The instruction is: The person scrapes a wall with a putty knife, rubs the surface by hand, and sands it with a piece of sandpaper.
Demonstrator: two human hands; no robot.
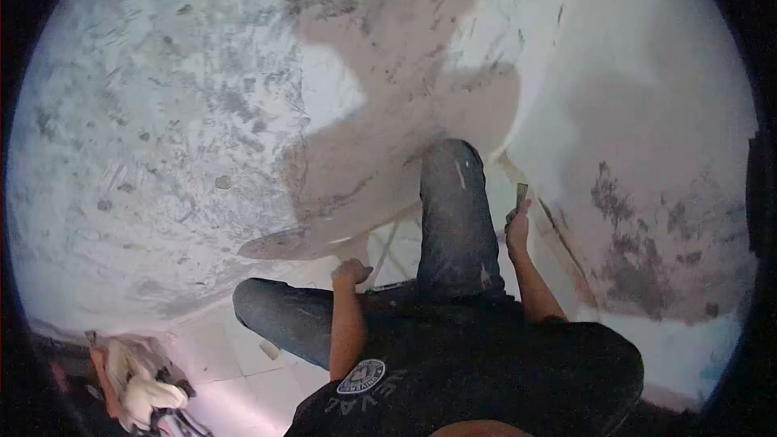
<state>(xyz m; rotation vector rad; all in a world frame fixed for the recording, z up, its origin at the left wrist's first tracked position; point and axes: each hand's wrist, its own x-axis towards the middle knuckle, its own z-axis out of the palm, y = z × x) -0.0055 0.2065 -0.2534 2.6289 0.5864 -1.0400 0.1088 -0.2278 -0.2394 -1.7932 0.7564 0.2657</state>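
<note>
My right hand [518, 225] is closed round the dark handle of a small scraper [522, 193], its flat blade pointing up, beside my raised knee and near the right wall's foot. My left hand [351, 273] is closed above my other thigh, close to the lower edge of the patchy wall; what it holds, if anything, I cannot make out. The wall in front [202, 113] is white with grey smears and scuffs, and a large shadow falls across it.
The right wall [647, 178] has dark patches low down, and a brownish strip [558, 235] runs along its base. Pale floor tiles [235, 348] show under my legs, with a small block [269, 350] on them. Cloth and bags [142, 380] lie at the lower left.
</note>
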